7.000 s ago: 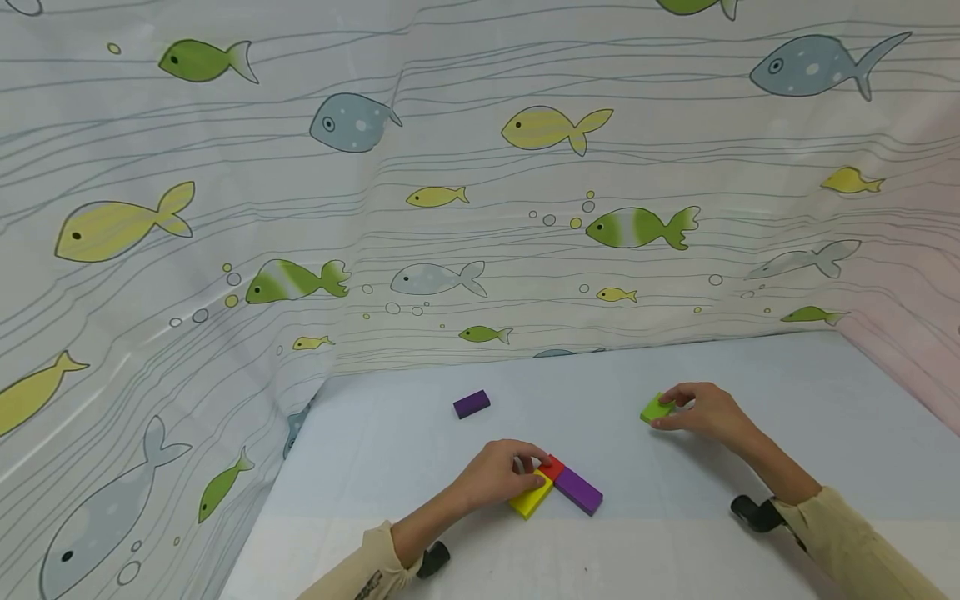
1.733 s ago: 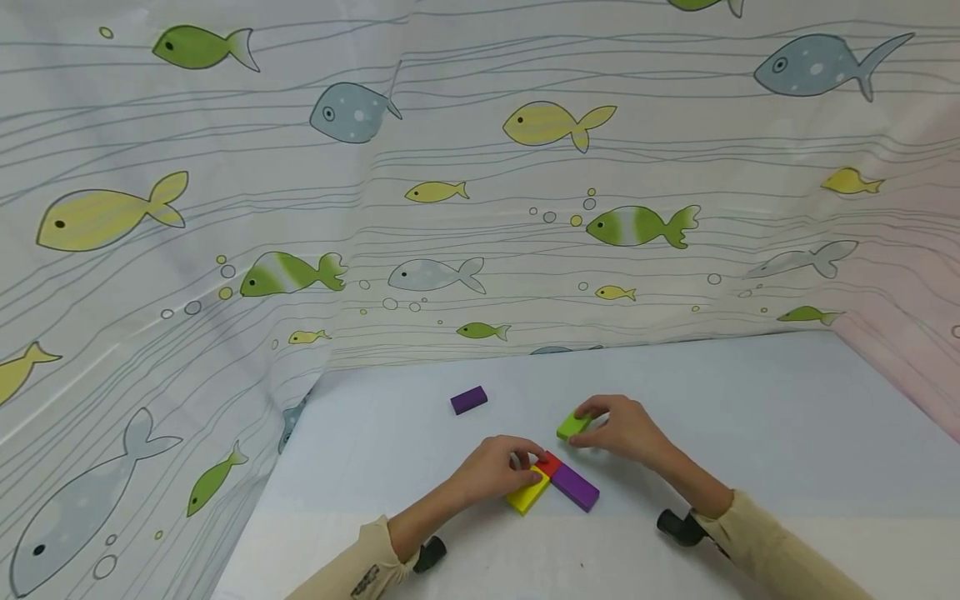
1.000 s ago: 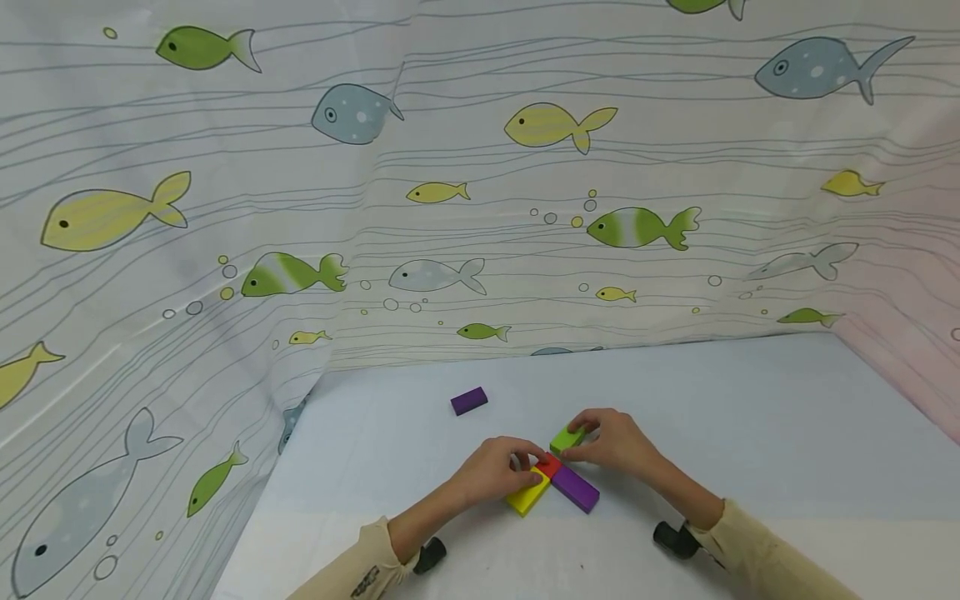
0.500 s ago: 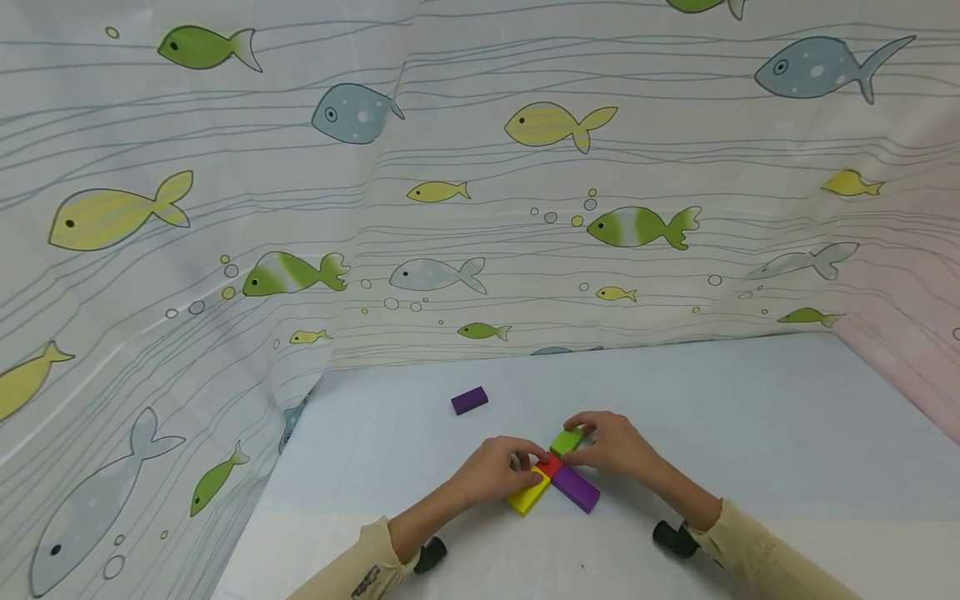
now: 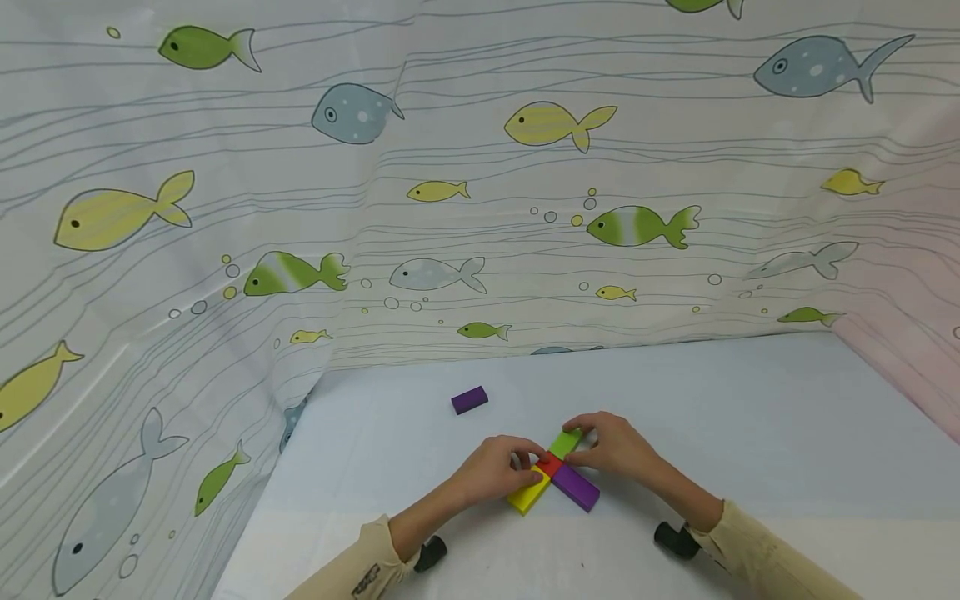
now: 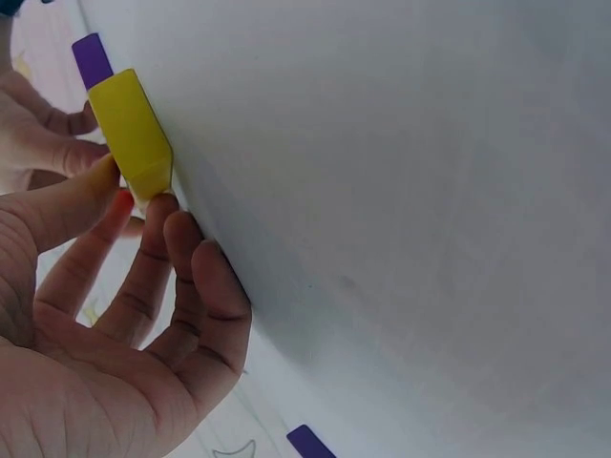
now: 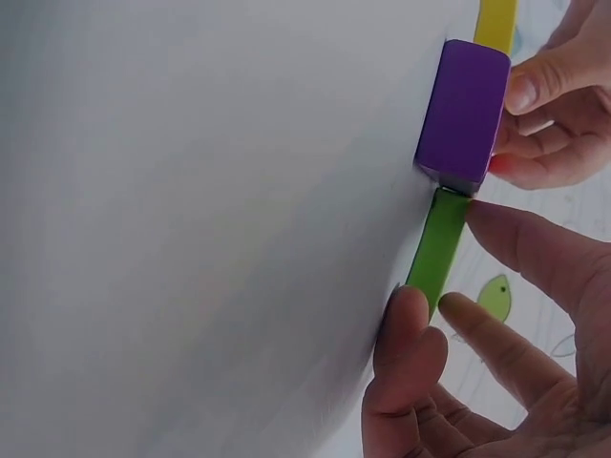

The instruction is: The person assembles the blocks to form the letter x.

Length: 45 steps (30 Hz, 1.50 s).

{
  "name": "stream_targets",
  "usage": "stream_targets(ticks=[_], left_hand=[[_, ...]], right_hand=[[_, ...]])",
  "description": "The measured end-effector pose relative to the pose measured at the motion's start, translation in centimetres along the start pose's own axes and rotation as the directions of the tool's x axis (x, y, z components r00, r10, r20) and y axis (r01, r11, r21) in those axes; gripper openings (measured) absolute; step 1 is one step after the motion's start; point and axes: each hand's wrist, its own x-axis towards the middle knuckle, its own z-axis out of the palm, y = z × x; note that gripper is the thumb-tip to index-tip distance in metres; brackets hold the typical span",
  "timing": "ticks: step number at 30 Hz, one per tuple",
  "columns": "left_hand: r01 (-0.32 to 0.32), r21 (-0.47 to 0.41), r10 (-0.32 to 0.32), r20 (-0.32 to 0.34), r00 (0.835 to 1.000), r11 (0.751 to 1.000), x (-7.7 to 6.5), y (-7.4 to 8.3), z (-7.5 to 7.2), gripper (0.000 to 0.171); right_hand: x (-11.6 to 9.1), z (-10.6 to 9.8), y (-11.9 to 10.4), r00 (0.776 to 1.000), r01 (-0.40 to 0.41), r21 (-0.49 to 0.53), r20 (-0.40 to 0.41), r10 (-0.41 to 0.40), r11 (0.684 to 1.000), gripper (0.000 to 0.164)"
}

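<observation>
Lime-green oblong block [image 5: 565,445], pinched by the right hand [image 5: 613,444], seems mid-alignment and calls for gentle release next, while the left hand [image 5: 492,471] grips the yellow oblong block [image 5: 528,496].

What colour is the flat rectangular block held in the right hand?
Bright green block, clearest in head view.

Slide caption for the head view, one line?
Left grip on yellow block and red block, right grip pinching green block; near purple block against red, far purple block apart.
</observation>
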Motion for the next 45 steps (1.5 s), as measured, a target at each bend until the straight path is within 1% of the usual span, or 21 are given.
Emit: stream_targets(ticks=[9, 16, 24, 28, 31, 36, 45], left_hand=[[0.001, -0.007, -0.001, -0.002, 1.000, 1.000, 0.0, -0.1, 0.0, 0.023], [0.002, -0.012, -0.002, 0.003, 1.000, 1.000, 0.0, -0.1, -0.1, 0.023], [0.018, -0.009, -0.018, 0.007, 1.000, 1.000, 0.1, 0.0, -0.1, 0.024], [0.021, -0.011, -0.021, 0.006, 1.000, 1.000, 0.1, 0.0, -0.1, 0.024], [0.019, -0.011, -0.019, 0.005, 1.000, 1.000, 0.1, -0.1, 0.0, 0.024], [0.014, -0.018, -0.014, 0.005, 1.000, 1.000, 0.1, -0.2, 0.0, 0.023], [0.012, -0.020, -0.012, 0.004, 1.000, 1.000, 0.1, -0.2, -0.1, 0.023]], right_hand=[[-0.1, 0.0, -0.2, 1.000, -0.012, -0.008, -0.001, 0.012, 1.000, 0.036], [-0.2, -0.2, -0.4, 0.999, -0.039, -0.001, -0.006, 0.039, 0.999, 0.035], [-0.5, -0.3, -0.8, 0.998, -0.042, -0.026, -0.052, 0.040, 0.999, 0.032], [-0.5, -0.3, -1.0, 0.997, -0.050, -0.044, -0.067, 0.046, 0.998, 0.031], [-0.5, -0.3, -1.0, 0.996, -0.046, -0.039, -0.071, 0.043, 0.998, 0.028], [-0.5, -0.2, -0.9, 0.998, -0.010, -0.003, -0.059, 0.010, 1.000, 0.026], [-0.5, -0.3, -0.6, 0.997, 0.080, 0.043, 0.008, -0.080, 0.996, 0.028]])
